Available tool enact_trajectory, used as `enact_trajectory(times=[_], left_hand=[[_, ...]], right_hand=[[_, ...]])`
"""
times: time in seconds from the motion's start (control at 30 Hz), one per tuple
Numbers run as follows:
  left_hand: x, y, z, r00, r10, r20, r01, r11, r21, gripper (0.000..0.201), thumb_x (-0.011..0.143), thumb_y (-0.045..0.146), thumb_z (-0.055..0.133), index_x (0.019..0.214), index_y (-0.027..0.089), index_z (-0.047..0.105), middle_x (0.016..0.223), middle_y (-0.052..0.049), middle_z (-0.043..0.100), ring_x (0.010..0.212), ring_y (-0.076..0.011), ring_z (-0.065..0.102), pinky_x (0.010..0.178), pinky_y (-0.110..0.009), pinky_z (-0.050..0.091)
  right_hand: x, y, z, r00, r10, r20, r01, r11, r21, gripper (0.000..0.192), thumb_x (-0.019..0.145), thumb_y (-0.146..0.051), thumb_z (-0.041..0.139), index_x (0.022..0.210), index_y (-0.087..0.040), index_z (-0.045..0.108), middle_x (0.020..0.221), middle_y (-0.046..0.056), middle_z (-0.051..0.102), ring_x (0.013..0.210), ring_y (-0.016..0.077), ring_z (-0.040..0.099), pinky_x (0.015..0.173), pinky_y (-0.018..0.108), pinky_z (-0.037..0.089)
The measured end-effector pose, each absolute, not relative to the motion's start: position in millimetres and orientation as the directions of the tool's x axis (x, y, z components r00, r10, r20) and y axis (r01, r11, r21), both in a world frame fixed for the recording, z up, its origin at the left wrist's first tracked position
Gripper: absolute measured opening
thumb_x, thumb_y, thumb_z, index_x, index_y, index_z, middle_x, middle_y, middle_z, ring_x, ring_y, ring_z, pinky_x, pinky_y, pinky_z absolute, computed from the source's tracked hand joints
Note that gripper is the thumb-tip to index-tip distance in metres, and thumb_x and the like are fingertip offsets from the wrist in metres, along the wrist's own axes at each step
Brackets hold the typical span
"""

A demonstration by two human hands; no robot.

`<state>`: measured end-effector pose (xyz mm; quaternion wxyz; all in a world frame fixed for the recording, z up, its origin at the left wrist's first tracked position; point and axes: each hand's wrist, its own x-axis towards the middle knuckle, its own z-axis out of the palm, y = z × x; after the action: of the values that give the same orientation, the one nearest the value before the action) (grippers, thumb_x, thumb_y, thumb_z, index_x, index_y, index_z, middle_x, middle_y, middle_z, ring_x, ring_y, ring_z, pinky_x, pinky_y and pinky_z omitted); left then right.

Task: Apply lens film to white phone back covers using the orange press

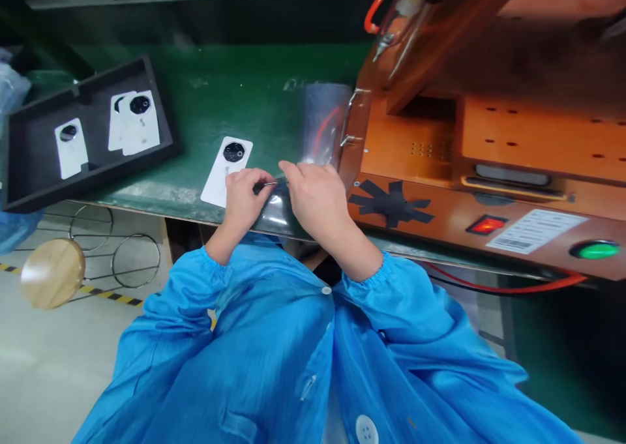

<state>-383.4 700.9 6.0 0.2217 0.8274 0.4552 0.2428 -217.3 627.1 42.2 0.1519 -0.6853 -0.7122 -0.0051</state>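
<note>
Both hands grip clear film; black tray holds three white covers.

Before you: a counter with a green mat top, worn pale along its near edge. On your right, an orange machine housing with perforated panels, a lit red switch, a glowing green button, a white barcode label and black tape stuck in a star. Red cable runs under its front lip. At your far left, a black tray. Below, a pale grey floor with a yellow-and-black hazard stripe, a round wooden stool seat, and wire rings.
</note>
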Motion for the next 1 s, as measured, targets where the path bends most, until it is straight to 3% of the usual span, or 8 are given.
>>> enact_trajectory(times=[0.2, 0.37, 0.47, 0.57, 0.63, 0.77, 0.9, 1.0], left_hand=[[-380.7, 701.5, -0.1, 0.491, 0.845, 0.213, 0.680, -0.524, 0.512, 0.015, 0.101, 0.025, 0.064, 0.099, 0.027, 0.078, 0.106, -0.002, 0.083, 0.110, -0.0256, 0.071, 0.111, -0.048, 0.041], [-380.3, 698.4, 2.2, 0.533, 0.823, 0.197, 0.678, -0.554, 0.482, 0.021, 0.104, 0.028, 0.060, 0.099, 0.026, 0.081, 0.110, -0.004, 0.084, 0.114, -0.0275, 0.073, 0.115, -0.053, 0.039], [-381.1, 694.2, 7.8, 0.610, 0.779, 0.146, 0.667, -0.604, 0.438, 0.028, 0.103, 0.032, 0.062, 0.127, 0.027, 0.077, 0.138, -0.008, 0.078, 0.139, -0.0332, 0.064, 0.129, -0.064, 0.024], [-381.2, 693.6, 12.4, 0.698, 0.711, 0.088, 0.636, -0.672, 0.381, 0.060, 0.101, 0.042, 0.065, 0.157, 0.025, 0.057, 0.167, -0.014, 0.053, 0.160, -0.0408, 0.043, 0.132, -0.076, 0.001], [-377.7, 698.7, 13.8, 0.740, 0.671, 0.043, 0.615, -0.701, 0.361, 0.073, 0.100, 0.047, 0.064, 0.165, 0.020, 0.047, 0.175, -0.016, 0.041, 0.165, -0.0433, 0.032, 0.132, -0.078, -0.003], [-363.2, 719.4, 15.1, 0.773, 0.633, -0.036, 0.600, -0.713, 0.362, 0.083, 0.096, 0.051, 0.066, 0.168, 0.018, 0.042, 0.179, -0.016, 0.031, 0.170, -0.0451, 0.014, 0.133, -0.075, -0.003], [-375.3, 729.2, 18.4, 0.717, 0.691, 0.092, 0.614, -0.688, 0.387, 0.089, 0.098, 0.063, 0.064, 0.171, 0.022, 0.035, 0.182, -0.016, 0.024, 0.171, -0.0421, 0.014, 0.135, -0.070, 0.004], [-418.3, 715.5, 18.3, 0.565, 0.795, 0.220, 0.694, -0.602, 0.395, 0.074, 0.106, 0.068, 0.046, 0.166, 0.024, 0.043, 0.178, -0.018, 0.035, 0.167, -0.0397, 0.027, 0.134, -0.069, 0.013]], right_hand=[[-214.6, 629.4, 48.6, -0.225, 0.944, 0.240, 0.967, 0.247, -0.063, 0.034, 0.112, -0.014, 0.043, 0.103, -0.018, 0.076, 0.102, 0.011, 0.076, 0.097, 0.0277, 0.061, 0.084, 0.041, 0.035], [-212.9, 628.1, 46.4, -0.282, 0.927, 0.247, 0.957, 0.290, 0.007, 0.032, 0.109, -0.012, 0.044, 0.099, -0.016, 0.074, 0.095, 0.012, 0.072, 0.094, 0.0281, 0.056, 0.080, 0.041, 0.033], [-210.6, 623.8, 47.7, -0.254, 0.934, 0.251, 0.964, 0.266, -0.012, 0.031, 0.108, -0.012, 0.042, 0.101, -0.014, 0.072, 0.098, 0.015, 0.070, 0.094, 0.0292, 0.056, 0.079, 0.042, 0.035], [-204.0, 614.0, 62.3, -0.129, 0.936, 0.327, 0.970, 0.187, -0.153, 0.022, 0.103, -0.015, 0.048, 0.098, -0.016, 0.070, 0.100, 0.015, 0.069, 0.094, 0.0292, 0.058, 0.080, 0.042, 0.041], [-198.2, 608.1, 79.1, 0.016, 0.917, 0.400, 0.917, 0.146, -0.372, 0.013, 0.098, -0.018, 0.055, 0.094, -0.020, 0.067, 0.099, 0.011, 0.068, 0.093, 0.0265, 0.060, 0.081, 0.040, 0.046], [-191.3, 617.1, 102.6, 0.262, 0.915, 0.308, 0.529, 0.131, -0.839, 0.008, 0.093, -0.023, 0.063, 0.086, -0.022, 0.067, 0.088, 0.002, 0.067, 0.078, 0.0173, 0.062, 0.073, 0.033, 0.051], [-193.3, 646.8, 92.3, 0.293, 0.950, 0.112, 0.235, 0.042, -0.971, 0.012, 0.091, -0.028, 0.068, 0.081, -0.021, 0.070, 0.077, 0.000, 0.065, 0.072, 0.0147, 0.059, 0.068, 0.029, 0.049], [-198.6, 661.5, 81.3, 0.324, 0.946, 0.016, 0.165, -0.039, -0.986, 0.013, 0.091, -0.029, 0.069, 0.082, -0.021, 0.072, 0.078, 0.000, 0.065, 0.069, 0.0134, 0.057, 0.064, 0.027, 0.046]])
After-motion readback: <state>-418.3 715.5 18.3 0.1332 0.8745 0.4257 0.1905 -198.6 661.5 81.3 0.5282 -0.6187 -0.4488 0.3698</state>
